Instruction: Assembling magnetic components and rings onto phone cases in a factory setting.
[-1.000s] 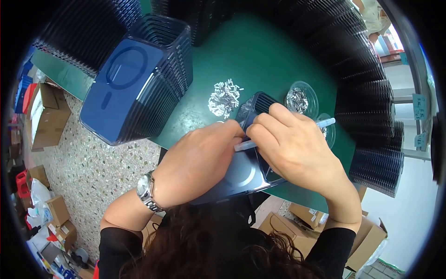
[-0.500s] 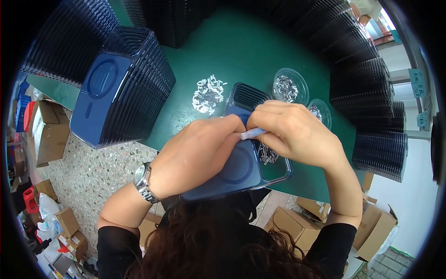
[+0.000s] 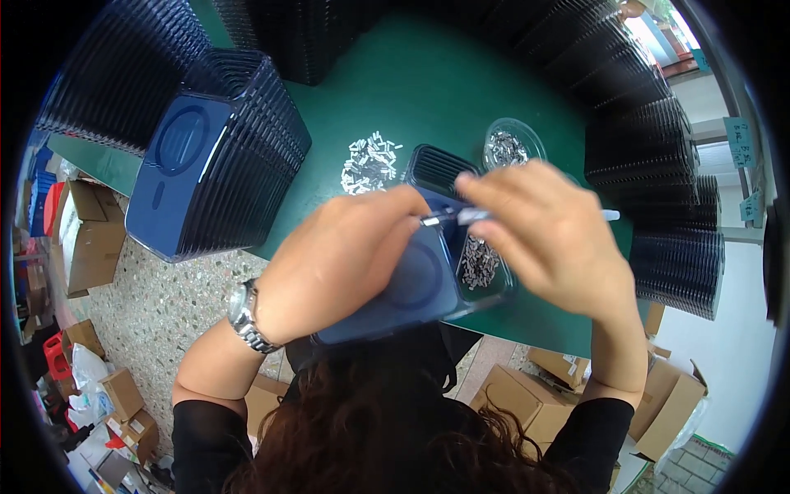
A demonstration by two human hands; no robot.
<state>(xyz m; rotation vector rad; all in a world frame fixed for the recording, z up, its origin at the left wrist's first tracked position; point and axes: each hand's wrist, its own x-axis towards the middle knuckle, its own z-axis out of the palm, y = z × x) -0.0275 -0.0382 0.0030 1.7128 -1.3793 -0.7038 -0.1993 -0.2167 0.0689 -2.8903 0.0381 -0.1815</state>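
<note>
Between the thumb and fingertips of my left hand [image 3: 329,267] is a small silver-and-white piece [image 3: 429,220]. My right hand [image 3: 547,235], a little smeared by motion, grips a slim white pen-like tool [image 3: 611,215]; its rear end sticks out past the knuckles, and its front points at the left fingertips. Under my hands lies a blue translucent phone case [image 3: 415,276] with a ring mark, partly covered by my left hand. Below my right hand, small silver pieces [image 3: 479,263] lie in a clear-rimmed case or tray.
Loose silver-and-white pieces [image 3: 370,162] are heaped on the green table [image 3: 387,82]. A round clear tub [image 3: 514,132] holds more. Stacked blue phone cases [image 3: 177,181] stand at left, dark stacks [image 3: 634,140] along the right. Cardboard boxes [image 3: 510,391] sit below the table.
My hands have come apart slightly: the right has moved right and its fingers have opened out around the white tool. A silver-and-white piece now shows at my left fingertips.
</note>
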